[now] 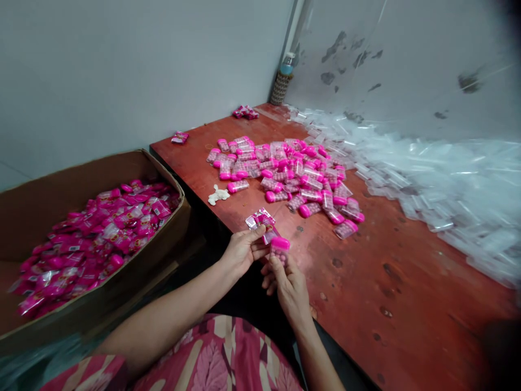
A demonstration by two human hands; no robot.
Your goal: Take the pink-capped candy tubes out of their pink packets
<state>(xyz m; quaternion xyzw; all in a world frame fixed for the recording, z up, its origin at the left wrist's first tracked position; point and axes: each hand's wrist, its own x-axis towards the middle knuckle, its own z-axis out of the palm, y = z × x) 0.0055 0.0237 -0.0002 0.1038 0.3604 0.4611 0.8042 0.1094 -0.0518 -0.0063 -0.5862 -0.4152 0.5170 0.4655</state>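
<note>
My left hand (240, 252) pinches a pink printed wrapper (264, 220) just over the table's near edge. Close beside it, my right hand (288, 285) grips a small clear bottle with a pink cap (280, 247), held cap up; small round candies show through its side. The bottle's cap is right by the wrapper's lower end, and I cannot tell whether they touch. Beyond both hands lies a loose pile of similar pink-capped bottles (280, 168), many filled with round candies.
A cardboard box (163, 260) at the left holds many pink wrapped packets (93, 239). Clear plastic sleeves (459, 190) heap along the right side of the red table (345, 293). A whitish lump (218, 194), pink packets (245, 112) and a bottle in a woven holder (281, 87) stand further back.
</note>
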